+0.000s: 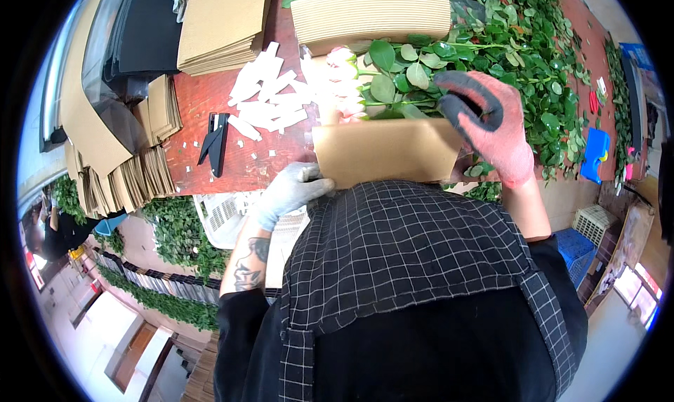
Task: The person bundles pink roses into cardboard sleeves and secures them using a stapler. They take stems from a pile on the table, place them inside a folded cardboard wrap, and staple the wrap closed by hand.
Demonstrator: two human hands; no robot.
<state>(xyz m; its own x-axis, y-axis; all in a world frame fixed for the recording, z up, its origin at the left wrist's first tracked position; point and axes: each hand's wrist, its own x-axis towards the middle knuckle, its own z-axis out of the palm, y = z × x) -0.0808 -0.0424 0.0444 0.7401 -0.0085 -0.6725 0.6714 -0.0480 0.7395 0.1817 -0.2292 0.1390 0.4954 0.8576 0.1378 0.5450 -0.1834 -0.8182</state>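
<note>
Pink roses [349, 86] lie on the red table with leafy green stems [414, 71] stretching to the right. In front of them, a folded-up brown cardboard sheet [386, 151] stands against my apron. My left hand [289, 191], in a pale grey glove, has its fingers at the sheet's lower left corner and seems to grip it. Over the stems by the sheet's upper right corner is my right hand [488, 125], in a red glove with dark fingers. Its thumb and fingers are curved apart, with nothing visible between them.
Ridged cardboard [372, 15] lies behind the roses. White paper strips [270, 97] and a black stapler [213, 144] are to the left, near stacked cardboard sheets [221, 27]. A blue tool [595, 153] lies at the right edge. A white crate [217, 216] stands below the table edge.
</note>
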